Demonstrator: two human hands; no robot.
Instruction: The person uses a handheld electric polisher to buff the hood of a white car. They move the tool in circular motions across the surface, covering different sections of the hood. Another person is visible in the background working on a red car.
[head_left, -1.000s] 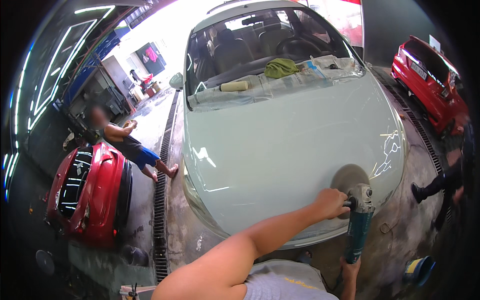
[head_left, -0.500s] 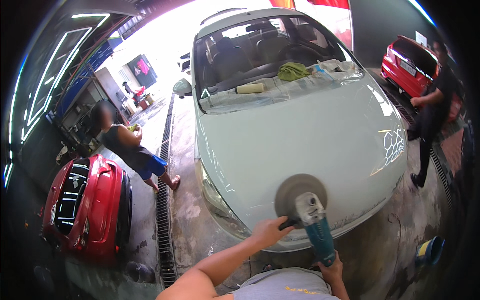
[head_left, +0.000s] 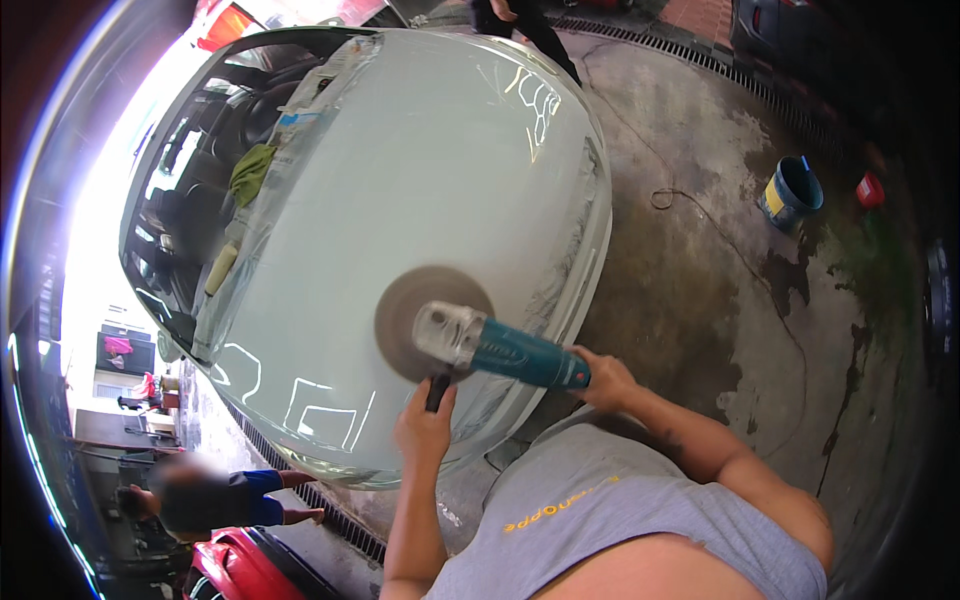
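Observation:
A teal power polisher with a silver head lies almost level across the front of a pale car's bonnet. Its round pad is blurred, as if spinning, and appears flat against the paint. My left hand is wrapped round the black side handle. At the rear end of the body, my right hand grips the polisher. Along the windscreen's base runs masking film, with a green cloth and a cream bottle on it.
A cord trails over the wet, stained floor at right. There stand a dark bucket and a small red container. One person is near a red car at lower left; another person's legs show beyond the bonnet.
The view has turned, so the windscreen now lies at left and the bonnet's front edge at right. The polisher's body has swung from pointing down to pointing rightward. Both hands keep their grip.

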